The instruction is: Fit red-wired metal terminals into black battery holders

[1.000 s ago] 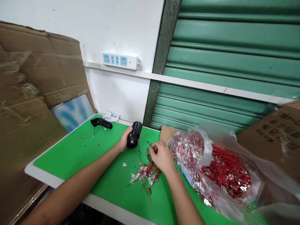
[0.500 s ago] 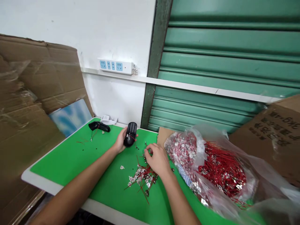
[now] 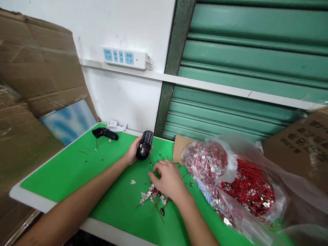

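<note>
My left hand [image 3: 132,151] is wrapped round a black plastic device [image 3: 144,150] with a ribbed compartment at its upper end, held up over the green tabletop [image 3: 64,171]. A thin red wire [image 3: 149,155] hangs from the device toward my right hand [image 3: 167,179]. That hand hovers over a loose pile of small metal contact tabs with red wires [image 3: 153,195], thumb and forefinger apart; I see nothing between them. Its other fingers are partly hidden. A single metal tab [image 3: 133,182] lies left of the pile.
Plastic bags [image 3: 205,160] on the right hold many red-wired metal tabs [image 3: 251,188]. A second black device [image 3: 105,133] lies at the back left, near a white paper label [image 3: 116,126]. Cardboard [image 3: 46,68] stands along the left. A power strip [image 3: 124,58] is on the wall.
The thumb and forefinger of my right hand have parted, and the hand has moved slightly left and down. My left hand still holds the black device. The camera view has shifted a little.
</note>
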`<state>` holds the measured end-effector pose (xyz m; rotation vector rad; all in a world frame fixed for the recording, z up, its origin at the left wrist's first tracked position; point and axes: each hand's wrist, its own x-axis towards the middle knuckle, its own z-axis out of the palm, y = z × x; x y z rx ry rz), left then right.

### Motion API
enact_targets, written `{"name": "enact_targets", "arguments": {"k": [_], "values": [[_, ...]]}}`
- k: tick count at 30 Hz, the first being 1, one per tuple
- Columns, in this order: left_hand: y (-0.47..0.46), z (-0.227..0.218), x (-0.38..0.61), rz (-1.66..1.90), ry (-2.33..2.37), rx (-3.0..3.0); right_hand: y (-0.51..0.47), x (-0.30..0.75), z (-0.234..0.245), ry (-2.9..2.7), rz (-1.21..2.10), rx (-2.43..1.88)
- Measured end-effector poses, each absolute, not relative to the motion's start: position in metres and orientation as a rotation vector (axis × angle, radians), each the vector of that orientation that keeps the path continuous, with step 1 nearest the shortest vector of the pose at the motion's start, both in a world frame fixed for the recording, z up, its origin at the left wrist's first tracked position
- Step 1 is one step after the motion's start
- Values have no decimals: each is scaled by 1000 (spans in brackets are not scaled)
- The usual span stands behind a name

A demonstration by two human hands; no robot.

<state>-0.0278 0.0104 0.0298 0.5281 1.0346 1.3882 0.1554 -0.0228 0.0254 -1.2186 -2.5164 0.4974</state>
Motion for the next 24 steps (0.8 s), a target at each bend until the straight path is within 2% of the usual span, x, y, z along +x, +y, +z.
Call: {"name": "enact_targets", "arguments": {"k": [14, 17, 24], "values": [[14, 22, -33, 1437, 945, 533, -18, 155, 22, -2627, 323, -1332], [15, 19, -34, 1455, 927, 518, -17, 157, 23, -2536, 426, -1285], [16, 17, -36, 1449, 897, 515, -26, 160, 27, -2540, 911, -953]]}}
